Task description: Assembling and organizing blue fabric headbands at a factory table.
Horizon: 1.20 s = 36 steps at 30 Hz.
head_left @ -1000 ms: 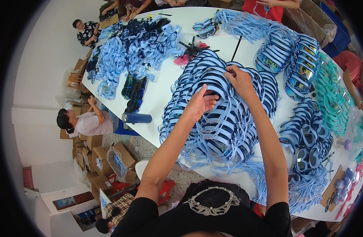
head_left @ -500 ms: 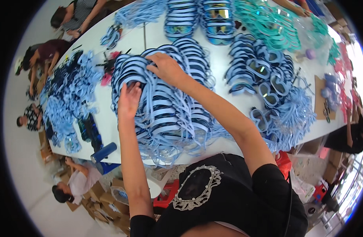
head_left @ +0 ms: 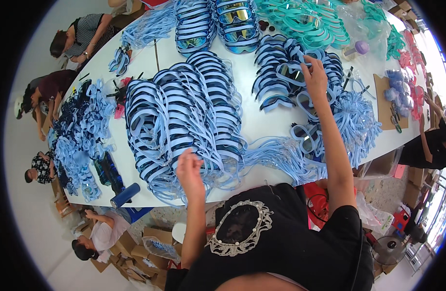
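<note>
Light-blue swim goggles lie in long nested rows (head_left: 181, 116) on the white table before me. My left hand (head_left: 190, 172) hovers over the near end of those rows, its fingers loosely curled and apart, with nothing seen in it. My right hand (head_left: 316, 80) reaches out to a second, smaller group at the right. Its thumb and forefinger are apart beside a pair of blue goggles (head_left: 291, 73) with a dark lens; whether they touch it is hard to tell. More loose goggles (head_left: 306, 138) lie under and beside my right forearm.
A bundle of pale-blue straps (head_left: 356, 119) lies right of my forearm. Green goggles (head_left: 310, 22) fill the far side. At left are a tangled blue heap (head_left: 84, 131) and a dark-blue bottle (head_left: 126, 195). Several people sit or stand round the table.
My right hand has left the middle rows and swung right to the smaller group. My left hand has drawn back from the left row toward the near edge. The view has shifted right.
</note>
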### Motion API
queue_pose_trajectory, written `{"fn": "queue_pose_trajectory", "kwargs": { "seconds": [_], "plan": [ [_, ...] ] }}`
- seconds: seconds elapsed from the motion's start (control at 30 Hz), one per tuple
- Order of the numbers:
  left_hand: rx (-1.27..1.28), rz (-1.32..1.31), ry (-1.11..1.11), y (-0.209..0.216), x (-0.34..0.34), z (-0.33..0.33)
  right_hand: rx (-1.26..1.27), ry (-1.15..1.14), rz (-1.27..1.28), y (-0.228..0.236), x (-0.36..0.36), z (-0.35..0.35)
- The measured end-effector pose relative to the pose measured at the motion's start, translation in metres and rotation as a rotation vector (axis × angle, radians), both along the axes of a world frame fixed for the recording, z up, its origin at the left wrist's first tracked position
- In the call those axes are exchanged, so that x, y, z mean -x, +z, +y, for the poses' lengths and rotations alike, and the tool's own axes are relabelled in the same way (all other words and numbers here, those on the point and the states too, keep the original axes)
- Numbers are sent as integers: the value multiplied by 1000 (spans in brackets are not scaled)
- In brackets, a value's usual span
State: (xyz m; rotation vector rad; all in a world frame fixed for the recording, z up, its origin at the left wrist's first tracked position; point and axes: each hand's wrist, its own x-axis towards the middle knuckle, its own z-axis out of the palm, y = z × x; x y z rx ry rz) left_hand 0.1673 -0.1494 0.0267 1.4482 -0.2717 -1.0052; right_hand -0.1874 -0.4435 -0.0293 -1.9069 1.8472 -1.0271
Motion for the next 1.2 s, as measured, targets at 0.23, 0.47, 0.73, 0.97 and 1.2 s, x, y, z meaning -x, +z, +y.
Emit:
{"fn": "queue_pose_trajectory", "kwargs": {
  "seconds": [0.23,0.47,0.73,0.97,1.2],
  "plan": [
    [-102,27,-522,-24,63,-44,138,436,227,-32,16,39],
    [128,-337,-689,-75,110,-75,227,667,190,-46,3,159],
    [-169,-230,-1084,-129,121,-100,237,923,110,-35,-29,226],
    [-369,-147,-1238,-105,98,-93,258,1184,207,-31,-53,251],
    [-126,-454,-1004,-80,61,12,64,1283,-35,-34,-86,306]
  ]
}}
